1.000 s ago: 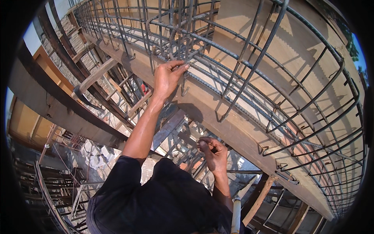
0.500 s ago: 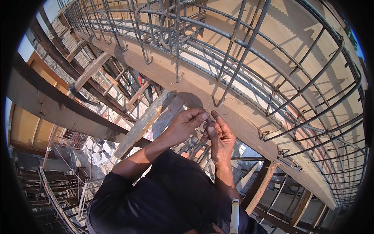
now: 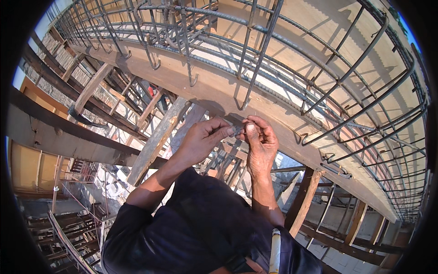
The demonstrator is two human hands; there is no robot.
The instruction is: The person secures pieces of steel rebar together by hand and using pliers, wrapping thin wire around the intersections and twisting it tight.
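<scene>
My left hand (image 3: 205, 139) is closed in a pinch, thumb against the forefinger. Close by its fingertips, my right hand (image 3: 261, 144) is also closed, with the thumb up and the fingers curled. Between the two sets of fingertips is a small bit of thin, dark wire (image 3: 239, 131); its ends are hard to make out. Both hands are in front of a long wooden formwork board (image 3: 205, 91), with their shadow falling on it. Beyond the hands, hooked ends of the steel rebar cage (image 3: 262, 55) hang over the board.
A rough timber (image 3: 157, 141) sticks out from the board beside my left forearm. At the left runs a broad curved wooden beam (image 3: 68, 134). Wooden props (image 3: 305, 198) stand below on the right, above a drop to a lower level. A cigarette (image 3: 275, 251) shows at the lower edge.
The board and cage have shifted left and upward in view. My right fingers have curled in, and the thin wire end that stuck out past them no longer shows.
</scene>
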